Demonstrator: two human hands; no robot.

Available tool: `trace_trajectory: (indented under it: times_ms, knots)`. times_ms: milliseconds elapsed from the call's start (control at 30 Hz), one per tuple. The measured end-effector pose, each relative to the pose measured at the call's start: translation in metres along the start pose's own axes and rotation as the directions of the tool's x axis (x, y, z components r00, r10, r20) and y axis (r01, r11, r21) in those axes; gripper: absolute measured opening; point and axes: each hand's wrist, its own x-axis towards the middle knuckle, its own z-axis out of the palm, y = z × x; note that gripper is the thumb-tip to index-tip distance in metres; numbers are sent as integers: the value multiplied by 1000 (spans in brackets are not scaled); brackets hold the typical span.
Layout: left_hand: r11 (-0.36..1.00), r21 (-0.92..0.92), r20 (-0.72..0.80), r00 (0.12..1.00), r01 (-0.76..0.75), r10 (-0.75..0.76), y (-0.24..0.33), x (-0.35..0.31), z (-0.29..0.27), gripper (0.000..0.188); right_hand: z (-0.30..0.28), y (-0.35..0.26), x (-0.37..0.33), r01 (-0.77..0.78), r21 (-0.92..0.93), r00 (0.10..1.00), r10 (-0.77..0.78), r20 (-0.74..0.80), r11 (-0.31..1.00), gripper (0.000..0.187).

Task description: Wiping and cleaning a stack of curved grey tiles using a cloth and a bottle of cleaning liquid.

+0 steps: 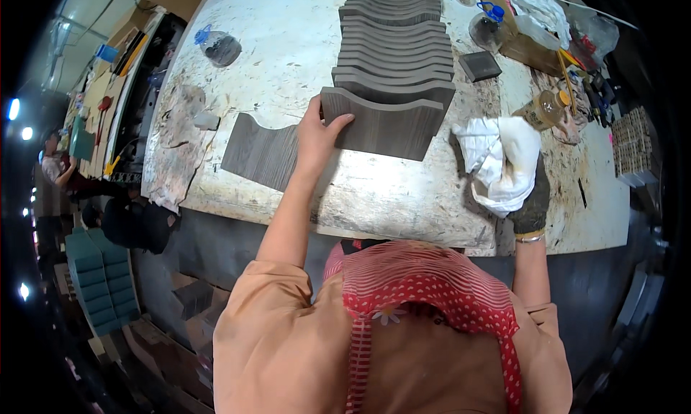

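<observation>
My bare left hand (317, 137) grips the left edge of a grey wood-grain panel (385, 130) with a curved, dipped top edge. The panel stands at the near end of a long row of similar panels (394, 47) set on edge. Flat on the table, left of my wrist, lies another such panel (260, 149). My right hand (533, 202) wears a dark glove and holds a bunched white cloth (500, 162) over the table's right part; the cloth hides most of its fingers.
A stained white table (403, 212) bears everything. Plastic bottles stand at the far left (219, 48) and far right (486, 29). A dark block (480, 66) and a yellow-capped jar (543, 110) sit to the right, near a cardboard box (533, 51). Another person (61, 166) is at the far left.
</observation>
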Motion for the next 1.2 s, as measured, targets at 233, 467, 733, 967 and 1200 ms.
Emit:
trace_trajectory:
  times_ms: [233,467,733,967,1200]
  knots:
    - [961,-270,257,966,66,6,-18,-28,-37,24,-35,-60,51,-349,871,916,321,240,346,50]
    - [983,-183,413,906,-18,93,-19,-25,-50,29,98,-227,106,425,196,760,-466,453,884,41]
    - [952,-291,541,837,96,81,-24,-8,-46,26,74,-215,97,507,-240,492,-49,869,828,42]
    - [959,-273,465,883,79,60,-20,-11,-49,31,125,-241,100,698,80,625,-660,418,712,32]
    - [947,-319,555,817,34,158,-22,-7,-43,23,82,-211,86,653,-69,528,-388,755,754,25]
